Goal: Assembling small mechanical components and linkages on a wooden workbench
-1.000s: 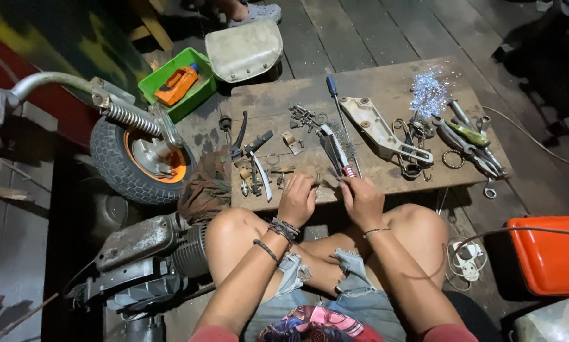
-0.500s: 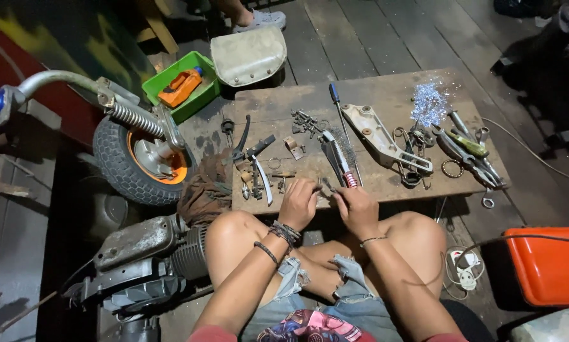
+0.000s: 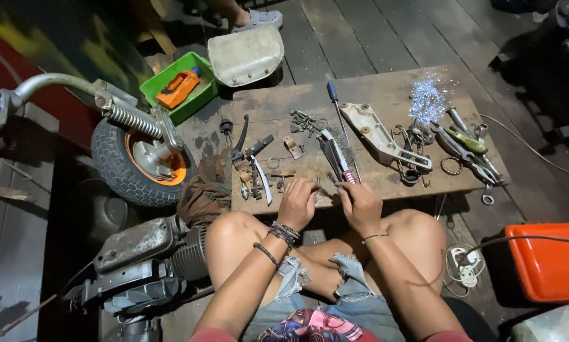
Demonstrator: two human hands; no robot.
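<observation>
While two wrenches lie apart, both hands, left hand and right hand, pinch small parts.

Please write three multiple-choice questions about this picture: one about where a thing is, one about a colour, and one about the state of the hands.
1. Where does the green tray lie?
A. on the wooden board
B. on the floor beyond the small wheel
C. on the person's lap

2. What colour is the hub of the small wheel?
A. orange
B. blue
C. white

3. How are the left hand and the right hand?
A. both flat on the knees
B. one raised to the head
C. both at the near edge of the wooden board, fingers curled over small parts

Answers:
1 B: the tray sits on the floor planks past the wheel, off the board.
2 A: the rim inside the black tyre is orange.
3 C: both hands rest at the board's near edge, fingers bent.
</observation>
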